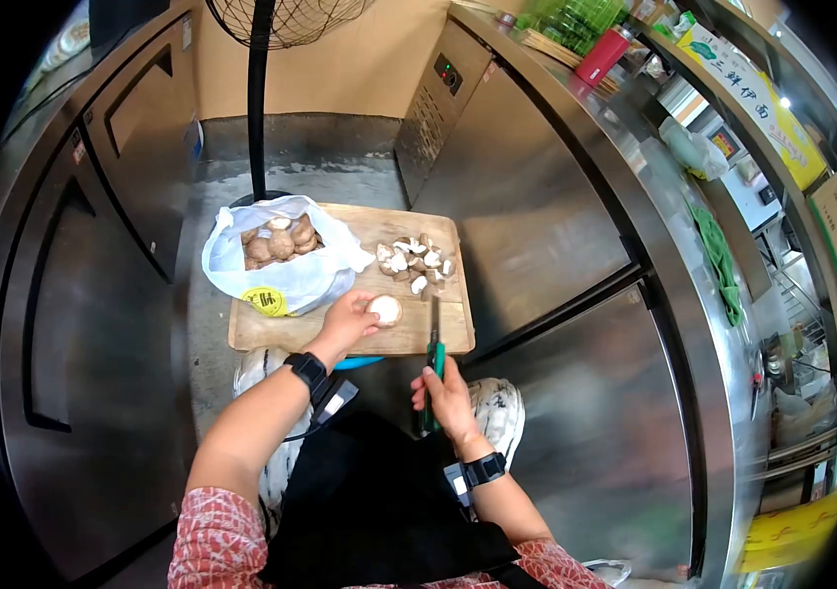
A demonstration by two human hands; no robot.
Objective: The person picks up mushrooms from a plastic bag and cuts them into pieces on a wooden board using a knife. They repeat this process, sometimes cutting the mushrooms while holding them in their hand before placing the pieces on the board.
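A wooden cutting board (379, 339) lies low between steel cabinets. My left hand (345, 322) holds a whole mushroom (385, 309) down on the board's near part. My right hand (446, 391) grips a knife with a green handle (435, 355); its blade (434, 316) rests just right of the mushroom. A pile of cut mushroom pieces (413, 262) sits further back on the board. A white plastic bag (291, 275) of whole mushrooms (279, 241) lies open on the board's left side.
Steel cabinet doors stand left (95, 294) and right (556, 245) of the board. A fan's black pole (258, 98) rises behind the bag. A counter on the right carries a red bottle (603, 54), green baskets and cloths. A dark apron covers my lap.
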